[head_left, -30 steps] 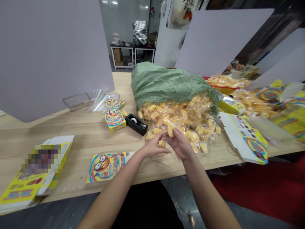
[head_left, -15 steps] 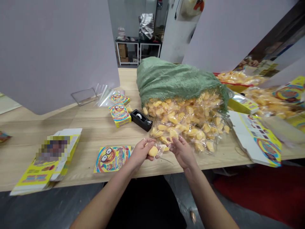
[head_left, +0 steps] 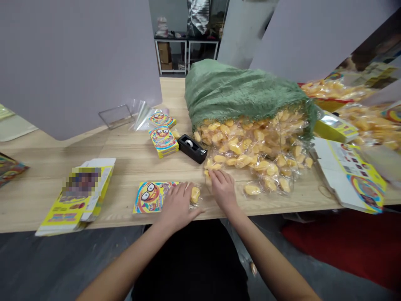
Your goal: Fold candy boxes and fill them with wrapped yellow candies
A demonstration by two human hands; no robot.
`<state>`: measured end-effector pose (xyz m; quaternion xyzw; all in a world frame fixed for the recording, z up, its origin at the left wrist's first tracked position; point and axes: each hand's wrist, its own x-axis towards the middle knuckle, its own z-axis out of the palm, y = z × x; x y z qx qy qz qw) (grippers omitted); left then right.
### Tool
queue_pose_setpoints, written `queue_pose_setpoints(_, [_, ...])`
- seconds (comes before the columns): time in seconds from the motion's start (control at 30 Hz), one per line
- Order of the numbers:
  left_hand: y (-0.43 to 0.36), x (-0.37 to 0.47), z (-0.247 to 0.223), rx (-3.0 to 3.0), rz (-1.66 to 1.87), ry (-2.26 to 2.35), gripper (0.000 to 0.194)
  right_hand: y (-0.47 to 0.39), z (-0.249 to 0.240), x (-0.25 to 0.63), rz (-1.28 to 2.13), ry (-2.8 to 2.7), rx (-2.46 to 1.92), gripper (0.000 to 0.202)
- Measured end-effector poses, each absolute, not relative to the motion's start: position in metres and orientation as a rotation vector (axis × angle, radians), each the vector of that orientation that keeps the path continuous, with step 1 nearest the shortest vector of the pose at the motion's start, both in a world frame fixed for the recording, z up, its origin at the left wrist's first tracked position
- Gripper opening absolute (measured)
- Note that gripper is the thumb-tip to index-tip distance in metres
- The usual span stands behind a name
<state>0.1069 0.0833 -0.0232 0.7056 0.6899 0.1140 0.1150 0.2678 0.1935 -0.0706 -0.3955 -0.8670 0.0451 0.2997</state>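
Note:
My left hand (head_left: 178,205) lies over the right part of a yellow cartoon box (head_left: 149,196), fingers spread. Beside its fingertips rests a wrapped yellow piece (head_left: 194,195) on the table. My right hand (head_left: 222,187) reaches the near left edge of the pile of wrapped yellow pieces (head_left: 234,146), its fingertips closed on a yellow piece (head_left: 209,172). A separate wrapped piece (head_left: 252,190) lies to the right of that hand. The pile spills out of a green woven sack (head_left: 244,90).
A black tape dispenser (head_left: 192,149) stands left of the pile, beside small cartoon boxes (head_left: 163,141). Flattened cartons (head_left: 78,194) lie at the left and an open white carton (head_left: 347,173) at the right. A wire frame (head_left: 115,117) leans near the grey partition.
My left hand has released its yellow piece and moved left and down over the box. My right hand has shifted left to the pile's edge. The view has shifted slightly.

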Motion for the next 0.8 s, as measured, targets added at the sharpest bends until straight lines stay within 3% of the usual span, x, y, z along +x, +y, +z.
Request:
queue_pose_setpoints(0.07, [0.096, 0.124, -0.024, 1.888, 0.316, 2.176, 0.068, 0.194, -0.080, 0.266, 0.101, -2.387, -1.078, 0.034])
queue_pose_setpoints(0.17, [0.117, 0.137, -0.025, 1.745, 0.332, 2.161, 0.027, 0.199, -0.083, 0.272, 0.318, -2.298, -1.101, 0.027])
queue_pose_setpoints(0.23, [0.124, 0.132, -0.022, 1.735, 0.388, 2.107, 0.015, 0.205, -0.074, 0.281, 0.448, -2.117, -1.158, 0.022])
queue_pose_setpoints(0.33, [0.124, 0.115, -0.012, 1.563, 0.651, 1.906, 0.024, 0.212, -0.051, 0.296, 1.002, -1.576, -1.202, 0.022])
queue_pose_setpoints(0.43, [0.119, 0.104, -0.001, 0.931, 1.057, 1.346, 0.046, 0.209, -0.030, 0.303, 1.779, -1.001, -1.008, 0.027])
queue_pose_setpoints(0.5, [0.116, 0.105, 0.002, 0.576, 1.120, 1.004, 0.059, 0.202, -0.023, 0.301, 2.053, -0.817, -0.904, 0.031])
queue_pose_setpoints(0.63, [0.112, 0.114, 0.000, 0.439, 1.173, 0.869, 0.062, 0.189, -0.021, 0.287, 2.093, -0.822, -0.828, 0.040])
queue_pose_setpoints(0.8, [0.111, 0.118, -0.007, 0.768, 1.333, 1.268, 0.062, 0.181, -0.020, 0.277, 1.761, -1.157, -0.993, 0.045])
